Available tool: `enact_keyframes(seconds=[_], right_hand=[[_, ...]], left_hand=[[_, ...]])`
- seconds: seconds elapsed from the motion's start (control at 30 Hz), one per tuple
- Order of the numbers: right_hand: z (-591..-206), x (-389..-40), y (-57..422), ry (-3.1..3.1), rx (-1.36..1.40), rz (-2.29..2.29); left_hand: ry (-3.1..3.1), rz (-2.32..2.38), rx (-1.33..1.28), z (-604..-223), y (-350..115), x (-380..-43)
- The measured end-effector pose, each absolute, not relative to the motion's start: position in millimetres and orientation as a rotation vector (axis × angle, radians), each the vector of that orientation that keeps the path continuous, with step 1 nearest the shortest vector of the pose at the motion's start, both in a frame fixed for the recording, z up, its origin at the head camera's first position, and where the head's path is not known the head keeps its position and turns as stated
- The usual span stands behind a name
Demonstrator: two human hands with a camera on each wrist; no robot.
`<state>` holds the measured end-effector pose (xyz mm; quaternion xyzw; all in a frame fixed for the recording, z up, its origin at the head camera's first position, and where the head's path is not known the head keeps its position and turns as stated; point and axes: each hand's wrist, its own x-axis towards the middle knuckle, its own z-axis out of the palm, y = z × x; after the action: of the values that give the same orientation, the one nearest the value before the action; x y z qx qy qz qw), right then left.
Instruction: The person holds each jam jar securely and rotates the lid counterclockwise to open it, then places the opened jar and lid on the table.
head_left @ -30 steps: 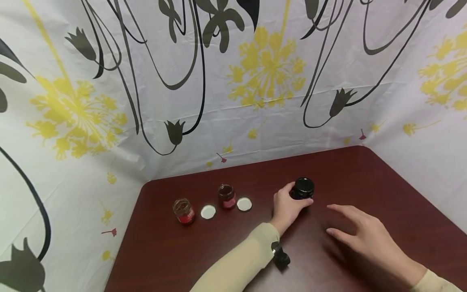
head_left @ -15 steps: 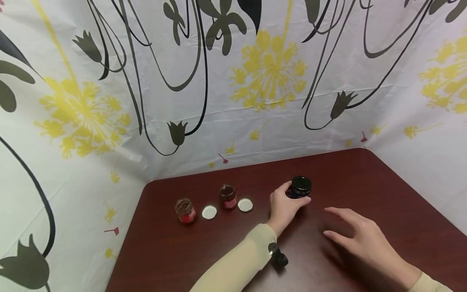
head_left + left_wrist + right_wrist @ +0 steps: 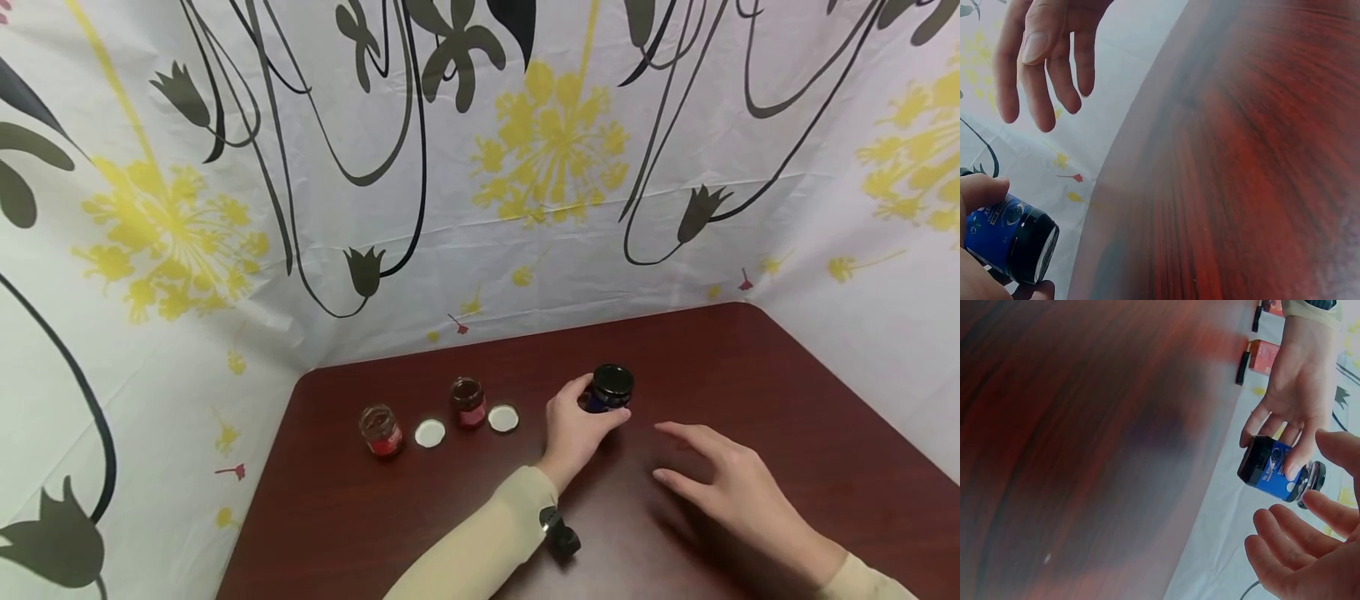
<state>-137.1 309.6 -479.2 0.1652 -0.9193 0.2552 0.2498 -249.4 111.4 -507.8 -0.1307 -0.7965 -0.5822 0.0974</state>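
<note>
My left hand (image 3: 573, 429) grips a dark jar (image 3: 611, 390), fingers on one side and thumb on the other. A blue label shows on the jar (image 3: 1275, 467) in the right wrist view, with a black lid at its top. Apart from it, to the right over the table, hovers my right hand (image 3: 727, 482), holding nothing. Its fingers are relaxed and spread from the thumb. In the left wrist view that same right hand (image 3: 1054, 56) hangs beyond the jar.
Two lidless jars with red labels, a left one (image 3: 382, 433) and a right one (image 3: 468, 404), stand toward the table's left. By them lie two pale lids, one (image 3: 430, 434) between the jars, another (image 3: 503, 419) right of both. Patterned cloth (image 3: 450, 208) backs the dark red table (image 3: 690, 358).
My left hand has shifted a little left with the blue-labelled jar. The right hand has also moved slightly left. The other jars and lids keep their places.
</note>
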Motion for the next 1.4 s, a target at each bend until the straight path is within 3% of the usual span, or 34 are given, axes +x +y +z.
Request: enact_keyframes(seconds=[1.1,1.4], right_hand=[[-467.3,-143.1,285.4,-2.499,0.407,0.866],[-465.1,-144.8,281.6,-2.480,0.429,0.891]], left_hand=[[-2.375,-1.685,-0.514,-498.9,67.4,-225.5],[-2.423,-1.701,-0.426,-498.4,57.2,-218.3]])
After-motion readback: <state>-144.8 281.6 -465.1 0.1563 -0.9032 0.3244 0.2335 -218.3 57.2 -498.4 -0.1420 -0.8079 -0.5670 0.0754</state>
